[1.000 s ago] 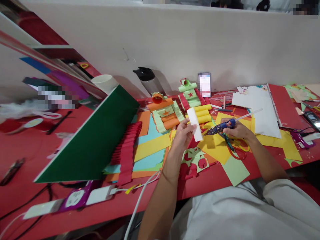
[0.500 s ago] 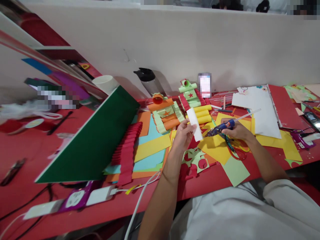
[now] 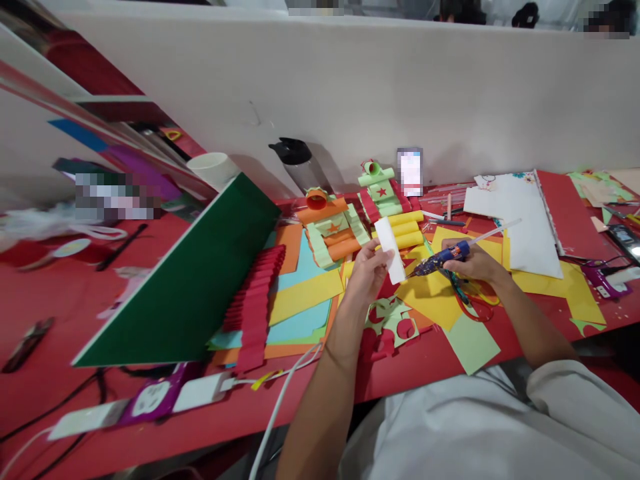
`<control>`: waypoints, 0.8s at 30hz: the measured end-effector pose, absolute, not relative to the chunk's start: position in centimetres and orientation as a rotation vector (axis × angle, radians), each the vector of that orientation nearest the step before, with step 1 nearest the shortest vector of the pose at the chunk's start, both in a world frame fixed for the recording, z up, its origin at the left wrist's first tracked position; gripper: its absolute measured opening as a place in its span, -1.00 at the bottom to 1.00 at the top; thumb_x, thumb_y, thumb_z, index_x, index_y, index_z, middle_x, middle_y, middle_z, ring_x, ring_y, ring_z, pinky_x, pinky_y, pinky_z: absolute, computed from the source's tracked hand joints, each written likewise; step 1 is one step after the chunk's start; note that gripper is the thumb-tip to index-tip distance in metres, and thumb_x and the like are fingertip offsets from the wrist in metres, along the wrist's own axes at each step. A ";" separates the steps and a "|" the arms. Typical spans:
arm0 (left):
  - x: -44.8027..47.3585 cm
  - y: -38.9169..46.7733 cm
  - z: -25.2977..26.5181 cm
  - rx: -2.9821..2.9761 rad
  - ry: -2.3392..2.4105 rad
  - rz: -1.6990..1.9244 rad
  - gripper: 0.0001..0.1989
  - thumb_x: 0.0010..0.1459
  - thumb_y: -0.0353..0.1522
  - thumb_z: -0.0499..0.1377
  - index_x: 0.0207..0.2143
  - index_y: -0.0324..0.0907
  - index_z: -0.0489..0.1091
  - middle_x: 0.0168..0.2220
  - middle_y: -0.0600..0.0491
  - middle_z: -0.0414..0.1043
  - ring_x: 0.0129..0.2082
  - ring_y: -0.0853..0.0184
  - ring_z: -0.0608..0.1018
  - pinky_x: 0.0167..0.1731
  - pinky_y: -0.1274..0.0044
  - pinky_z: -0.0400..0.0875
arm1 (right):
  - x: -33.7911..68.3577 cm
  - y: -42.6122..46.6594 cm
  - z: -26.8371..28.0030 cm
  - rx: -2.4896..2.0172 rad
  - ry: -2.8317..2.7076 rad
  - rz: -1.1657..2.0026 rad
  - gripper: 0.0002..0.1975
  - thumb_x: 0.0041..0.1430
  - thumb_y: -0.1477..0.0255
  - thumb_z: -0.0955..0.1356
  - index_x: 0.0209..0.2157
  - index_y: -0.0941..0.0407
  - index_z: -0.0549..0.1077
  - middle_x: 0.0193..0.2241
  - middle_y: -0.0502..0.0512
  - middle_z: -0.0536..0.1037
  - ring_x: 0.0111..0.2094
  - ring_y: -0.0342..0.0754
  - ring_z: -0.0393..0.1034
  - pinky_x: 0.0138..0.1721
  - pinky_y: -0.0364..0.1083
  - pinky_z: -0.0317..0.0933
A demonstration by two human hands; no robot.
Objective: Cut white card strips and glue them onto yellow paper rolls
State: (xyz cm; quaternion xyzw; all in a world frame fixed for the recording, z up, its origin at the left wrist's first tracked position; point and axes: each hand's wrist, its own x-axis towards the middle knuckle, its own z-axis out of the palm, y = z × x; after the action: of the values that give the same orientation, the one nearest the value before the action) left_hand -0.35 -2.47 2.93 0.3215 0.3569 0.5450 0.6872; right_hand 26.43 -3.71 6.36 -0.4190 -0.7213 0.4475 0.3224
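The left grip point(image 3: 369, 270) pinches a plain, flat, oblong white strip point(image 3: 389, 245) just right of the frame's centre; the right grip point(image 3: 471, 260) is clamped on a speckled blue glue gun point(image 3: 439, 259), near the strip's lower end. Behind lie smooth yellow tubes point(image 3: 409, 227); left of centre, pleated red paper point(image 3: 257, 288).

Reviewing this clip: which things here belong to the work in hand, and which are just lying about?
In the work:
- white strip, held in the left hand
- blue glue gun, held in the right hand
- probably yellow rolls

Seemingly just lying about:
- dark-lidded bottle
- phone
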 end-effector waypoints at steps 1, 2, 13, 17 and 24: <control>-0.3 -2.5 3.0 0.717 0.801 1.222 -0.52 -0.16 -0.39 0.53 -0.16 -0.21 0.48 -0.44 0.17 0.53 -0.55 0.50 0.49 -0.45 0.61 0.43 | 26.4 -3.7 6.4 -1.113 -1.883 1.157 -0.60 0.10 0.09 0.48 -0.45 0.07 0.32 -0.56 -0.14 0.27 -0.52 -0.17 0.14 -0.46 -0.14 0.01; -0.3 -2.5 3.0 0.714 0.803 1.224 -0.52 -0.17 -0.39 0.53 -0.16 -0.21 0.48 -0.44 0.17 0.53 -0.54 0.49 0.50 -0.45 0.61 0.43 | 26.4 -3.7 6.4 -1.127 -1.873 1.135 -0.60 0.10 0.09 0.48 -0.46 0.07 0.32 -0.56 -0.13 0.28 -0.51 -0.17 0.14 -0.46 -0.14 0.01; 0.2 -2.9 3.6 0.727 0.799 1.173 -0.48 -0.27 -0.41 0.56 -0.21 -0.17 0.47 -0.51 0.21 0.49 -0.56 0.47 0.50 -0.48 0.62 0.41 | 26.2 -3.7 6.5 -1.224 -1.811 0.979 -0.61 0.11 0.05 0.45 -0.45 0.06 0.35 -0.54 -0.09 0.36 -0.47 -0.12 0.21 -0.38 -0.10 0.10; 0.5 -3.2 3.9 0.744 0.787 1.126 -0.47 -0.33 -0.45 0.55 -0.25 -0.16 0.45 -0.47 0.19 0.54 -0.53 0.46 0.54 -0.45 0.63 0.42 | 26.4 -3.4 6.0 -1.248 -1.821 0.873 -0.61 0.15 0.02 0.42 -0.42 0.05 0.35 -0.52 -0.07 0.39 -0.45 -0.09 0.26 -0.35 -0.08 0.14; 0.7 -3.8 4.2 0.790 0.788 1.078 -0.45 -0.33 -0.49 0.52 -0.19 -0.16 0.49 -0.47 0.18 0.54 -0.49 0.43 0.54 -0.42 0.62 0.40 | 26.5 -3.1 5.6 -1.282 -1.749 0.812 -0.58 0.15 -0.03 0.42 -0.40 0.04 0.36 -0.55 -0.07 0.39 -0.47 -0.07 0.29 -0.37 -0.07 0.15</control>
State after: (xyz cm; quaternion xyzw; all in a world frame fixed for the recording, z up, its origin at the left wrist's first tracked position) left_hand 0.67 -3.76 4.18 0.3566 0.3555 0.4866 0.7139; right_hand 26.48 -3.05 5.59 -0.5071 -0.6918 0.3213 0.4012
